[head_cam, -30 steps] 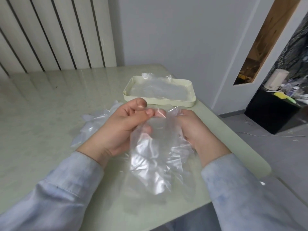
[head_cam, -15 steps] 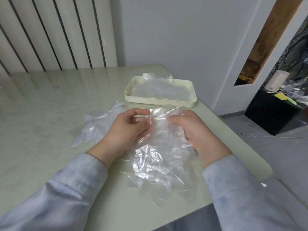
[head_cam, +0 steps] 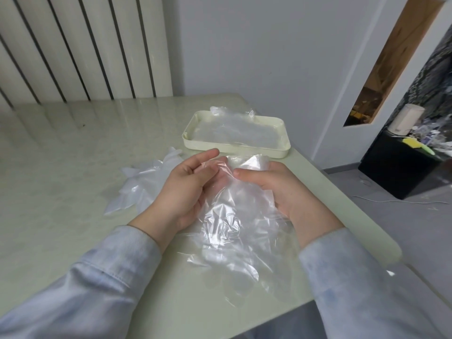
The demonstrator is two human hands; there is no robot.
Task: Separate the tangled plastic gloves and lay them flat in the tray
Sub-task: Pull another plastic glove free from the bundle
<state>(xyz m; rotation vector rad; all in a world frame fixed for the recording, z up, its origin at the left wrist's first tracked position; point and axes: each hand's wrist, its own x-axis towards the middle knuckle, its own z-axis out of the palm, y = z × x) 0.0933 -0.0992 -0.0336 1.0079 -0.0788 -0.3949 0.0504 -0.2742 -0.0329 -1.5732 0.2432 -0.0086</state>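
- Plastic gloves in a milky heap (head_cam: 144, 189) lie on the pale green table (head_cam: 73, 155), just beside the left hand.
- Left hand (head_cam: 186, 189) is turned palm inward. Its index finger points straight towards the tray, and the other fingers are curled round the cuff edge of a clear glove (head_cam: 234, 216).
- This clear glove lies crumpled between both hands, with its finger end spread on the table towards the person.
- Right hand (head_cam: 288, 192) holds the cuff's other side, with the thumb pressed on top and the fingers hidden beneath the film.
- Cream tray (head_cam: 276, 152) sits just beyond the hands, and flattened gloves (head_cam: 234, 130) lie inside it.
- One second ago the hands pinched the cuff close together and the glove hung off the table. Now they are slightly apart, and the left index finger has straightened.
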